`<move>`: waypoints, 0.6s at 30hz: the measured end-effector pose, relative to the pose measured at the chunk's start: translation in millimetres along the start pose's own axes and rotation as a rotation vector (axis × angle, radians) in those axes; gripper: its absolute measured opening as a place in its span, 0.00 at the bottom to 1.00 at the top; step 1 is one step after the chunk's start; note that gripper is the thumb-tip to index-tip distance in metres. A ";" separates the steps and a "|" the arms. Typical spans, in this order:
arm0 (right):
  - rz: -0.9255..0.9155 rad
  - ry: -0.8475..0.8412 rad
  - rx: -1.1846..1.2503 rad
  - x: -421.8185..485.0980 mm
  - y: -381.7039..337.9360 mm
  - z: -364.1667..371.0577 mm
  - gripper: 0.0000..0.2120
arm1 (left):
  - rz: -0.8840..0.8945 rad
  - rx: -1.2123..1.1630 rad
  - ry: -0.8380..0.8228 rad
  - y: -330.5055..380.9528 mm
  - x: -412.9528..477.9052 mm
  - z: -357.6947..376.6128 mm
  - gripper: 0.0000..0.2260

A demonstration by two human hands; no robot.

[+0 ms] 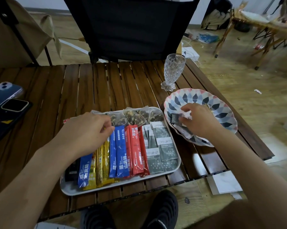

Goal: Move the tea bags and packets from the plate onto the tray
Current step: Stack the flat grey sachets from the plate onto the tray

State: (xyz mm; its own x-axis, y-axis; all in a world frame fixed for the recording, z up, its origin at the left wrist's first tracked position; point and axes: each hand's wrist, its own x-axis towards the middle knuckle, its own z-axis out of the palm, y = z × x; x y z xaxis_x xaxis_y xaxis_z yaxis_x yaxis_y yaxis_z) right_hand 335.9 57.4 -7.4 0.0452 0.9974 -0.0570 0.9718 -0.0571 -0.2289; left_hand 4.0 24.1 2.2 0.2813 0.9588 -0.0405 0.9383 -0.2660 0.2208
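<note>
A white tray [123, 183] on the wooden table holds rows of stick packets: black, yellow [103, 162], blue [120, 152], red [136, 149], and grey-green flat sachets [162, 142]. Mesh tea bags [134, 115] lie along its far edge. To the right sits a patterned plate [205, 100] with a few grey sachets [174, 119] left in it. My left hand [88, 128] rests over the tray's left packets, its fingertips at the top of a blue stick. My right hand [200, 118] reaches into the plate and pinches a sachet there.
A cut-glass goblet [173, 70] stands behind the plate. Two phones [5, 103] lie at the table's left edge. A black folding chair [131, 27] is across the table. A white paper [225, 182] lies by the near right corner. My black shoes [161, 212] show below.
</note>
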 end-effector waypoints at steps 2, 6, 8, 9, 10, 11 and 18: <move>-0.005 -0.052 -0.040 7.8 7.8 3.5 0.21 | -0.006 -0.005 -0.004 -0.2 1.0 0.6 0.08; -0.023 -0.091 -0.006 14.5 12.0 2.2 0.20 | 0.000 0.007 -0.013 -0.4 1.6 3.0 0.08; -0.004 -0.091 0.046 15.3 13.6 1.2 0.16 | -0.002 0.017 -0.014 0.0 2.1 3.2 0.07; 0.004 -0.090 0.081 14.3 13.5 -0.2 0.13 | -0.003 0.018 -0.016 0.6 2.5 3.3 0.08; 0.004 -0.081 0.124 13.5 14.3 -0.9 0.11 | -0.004 0.017 -0.017 1.2 3.0 3.2 0.08; 0.006 -0.076 0.174 12.8 15.6 -1.4 0.10 | -0.003 0.018 -0.017 1.6 3.4 3.3 0.08; 0.097 -0.123 0.849 3.3 13.7 -15.7 0.04 | 0.005 0.043 -0.010 4.9 1.7 2.3 0.09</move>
State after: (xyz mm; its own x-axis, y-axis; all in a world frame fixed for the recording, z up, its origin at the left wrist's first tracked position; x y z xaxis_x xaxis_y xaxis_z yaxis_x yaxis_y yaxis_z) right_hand 353.0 60.6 4.5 0.0461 0.9772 -0.2075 0.4610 -0.2051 -0.8634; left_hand 9.5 24.2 1.0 0.2881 0.9563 -0.0490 0.9445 -0.2754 0.1794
